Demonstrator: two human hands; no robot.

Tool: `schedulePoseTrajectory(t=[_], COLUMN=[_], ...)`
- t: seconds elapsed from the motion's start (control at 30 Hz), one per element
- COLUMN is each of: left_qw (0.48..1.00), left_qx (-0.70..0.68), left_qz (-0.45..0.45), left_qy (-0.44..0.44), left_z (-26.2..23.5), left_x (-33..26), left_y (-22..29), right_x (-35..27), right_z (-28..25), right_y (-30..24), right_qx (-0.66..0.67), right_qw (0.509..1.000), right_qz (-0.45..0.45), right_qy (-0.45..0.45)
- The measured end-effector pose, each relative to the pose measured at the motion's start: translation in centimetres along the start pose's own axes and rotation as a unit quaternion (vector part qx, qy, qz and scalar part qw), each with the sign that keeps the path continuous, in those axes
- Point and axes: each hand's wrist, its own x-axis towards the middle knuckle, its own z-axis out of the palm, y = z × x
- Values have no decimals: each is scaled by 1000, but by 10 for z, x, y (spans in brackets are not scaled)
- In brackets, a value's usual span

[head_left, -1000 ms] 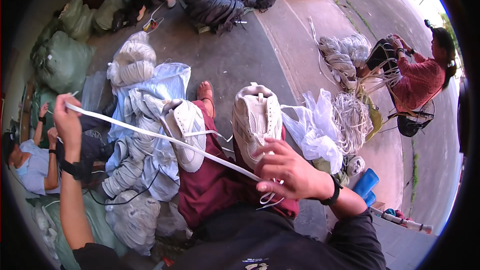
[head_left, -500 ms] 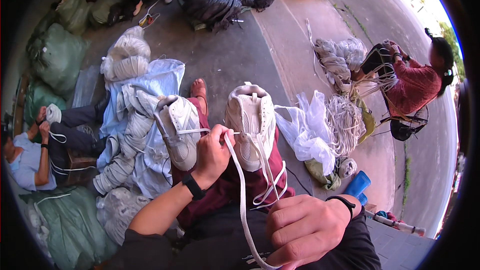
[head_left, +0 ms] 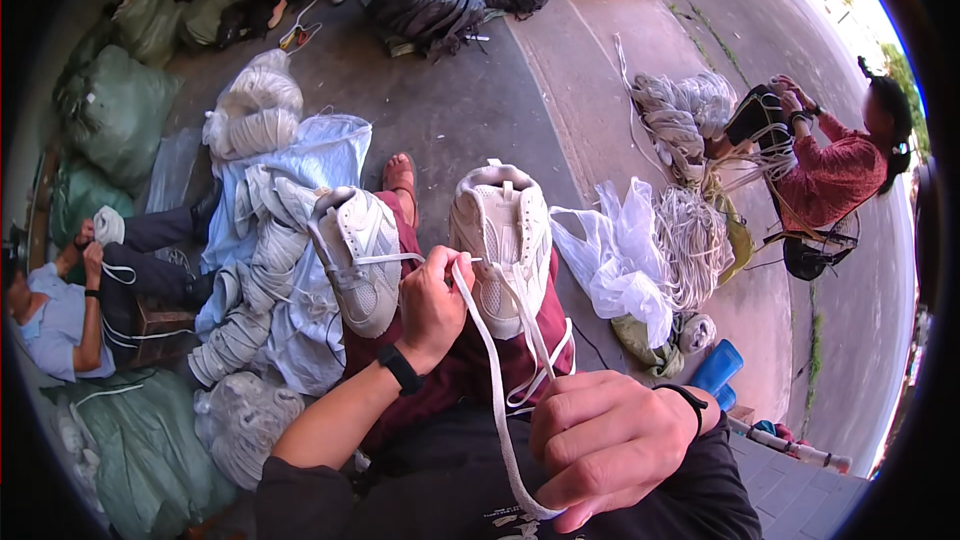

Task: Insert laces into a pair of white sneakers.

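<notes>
Out on the concrete yard [head_left: 470, 110], your left hand [head_left: 432, 295] pinches the white lace [head_left: 495, 380] at the white sneaker [head_left: 500, 240] on your lap; right hand [head_left: 610, 440] grips its tail. Keep it flat, untwisted.

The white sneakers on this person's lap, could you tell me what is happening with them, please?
A person is lacing a white sneaker resting on their lap. The left hand pinches the flat white lace by the shoe's eyelets, while the right hand grips the lace lower down, close to the camera. A second white sneaker lies beside it, with a lace across it. Bundles of white laces sit on the ground, and two other people nearby handle laces too.
</notes>
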Motion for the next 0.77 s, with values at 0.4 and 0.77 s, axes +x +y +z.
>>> schedulePoseTrajectory(t=[0.4, 0.77], left_qw=[993, 991], left_qx=[78, 54], left_qz=[89, 101], left_qy=[-11, -71], left_z=[-2, -8], left_x=[3, 10], left_y=[6, 2], right_x=[3, 2], right_z=[9, 20], right_y=[2, 14], right_qx=[-21, 18], right_qw=[999, 1000], right_qz=[-31, 6], right_qy=[33, 15])
